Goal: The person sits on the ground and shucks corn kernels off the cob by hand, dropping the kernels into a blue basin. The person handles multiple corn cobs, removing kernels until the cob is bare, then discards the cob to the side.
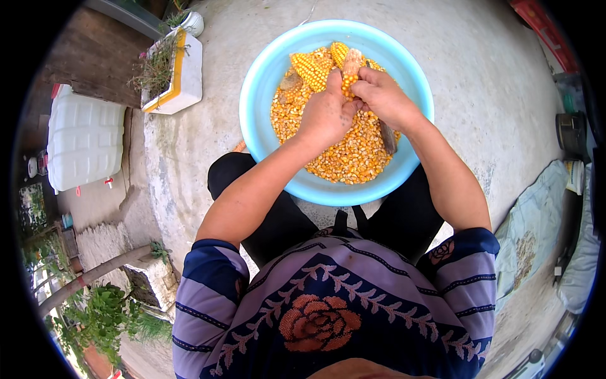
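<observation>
A light blue plastic basin (pixel 265 156) rests at my knees, holding loose corn kernels (pixel 345 163). Above them, my left hand (pixel 326 111) and my right hand (pixel 383 97) grip one partly shelled corn cob (pixel 352 64) between them; its upper part is bare and yellow kernels remain lower down. Unshelled yellow ears (pixel 310 68) lie beyond my left hand, with another ear (pixel 339 52) near the held cob's tip. A dark, narrow piece that looks like wood (pixel 388 137) lies on the kernels below my right wrist. My fingers hide the held cob's lower end.
On the concrete floor (pixel 222 61) at left stand a white foam planter (pixel 189 80), a small white pot (pixel 193 23) and a large white plastic tank (pixel 85 139). Leafy plants (pixel 99 312) grow at lower left. A pale cloth sheet (pixel 530 227) lies at right, near a dark container (pixel 570 132).
</observation>
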`<action>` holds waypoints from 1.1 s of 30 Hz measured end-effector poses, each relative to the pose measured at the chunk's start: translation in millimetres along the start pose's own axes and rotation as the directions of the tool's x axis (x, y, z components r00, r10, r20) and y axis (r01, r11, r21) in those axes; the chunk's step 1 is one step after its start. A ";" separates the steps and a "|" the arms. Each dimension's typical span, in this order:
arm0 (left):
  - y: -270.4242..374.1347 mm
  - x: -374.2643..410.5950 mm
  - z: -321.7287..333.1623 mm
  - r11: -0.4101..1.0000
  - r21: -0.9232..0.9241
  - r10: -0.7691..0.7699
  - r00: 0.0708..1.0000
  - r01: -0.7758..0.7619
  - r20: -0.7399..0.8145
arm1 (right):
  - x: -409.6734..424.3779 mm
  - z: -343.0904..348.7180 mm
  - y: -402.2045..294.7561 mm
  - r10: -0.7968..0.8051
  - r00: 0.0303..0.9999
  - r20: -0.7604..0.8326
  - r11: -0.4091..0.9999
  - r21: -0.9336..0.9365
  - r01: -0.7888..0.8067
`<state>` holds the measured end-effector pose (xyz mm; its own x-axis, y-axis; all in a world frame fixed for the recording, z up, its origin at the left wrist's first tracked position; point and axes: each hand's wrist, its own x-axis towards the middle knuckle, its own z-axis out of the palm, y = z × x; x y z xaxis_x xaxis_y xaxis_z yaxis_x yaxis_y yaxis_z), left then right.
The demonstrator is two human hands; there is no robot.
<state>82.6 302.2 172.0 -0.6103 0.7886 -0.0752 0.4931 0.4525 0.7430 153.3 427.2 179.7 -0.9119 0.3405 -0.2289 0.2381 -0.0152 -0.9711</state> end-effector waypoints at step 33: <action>0.9 -1.6 3.0 0.990 0.136 0.027 1.000 -0.029 0.016 | 3.5 -2.3 7.1 0.045 0.998 -0.034 0.997 -0.060 -0.047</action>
<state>85.8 302.6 170.8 -0.5870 0.8069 -0.0660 0.5901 0.4823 0.6475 152.5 430.4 172.1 -0.8883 0.3714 -0.2702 0.3004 0.0247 -0.9535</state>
